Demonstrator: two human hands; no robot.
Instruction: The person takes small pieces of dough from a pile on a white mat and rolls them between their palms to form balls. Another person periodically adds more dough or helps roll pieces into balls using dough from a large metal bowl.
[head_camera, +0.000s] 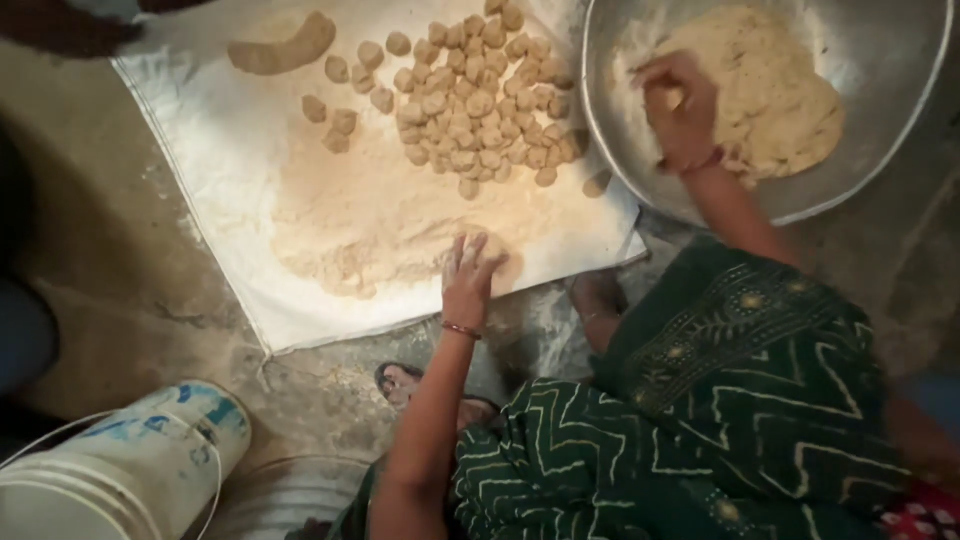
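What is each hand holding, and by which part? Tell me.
The left hand presses flat on a dough piece on the floured cloth, not gripping it. The right hand reaches into the dough mass in the metal bowl; its grip cannot be told.

Left hand (468, 275) lies flat, palm down, fingers extended forward, arm nearly straight. Right hand (680, 108) reaches farther out, fingers curled downward, forearm angled outward.
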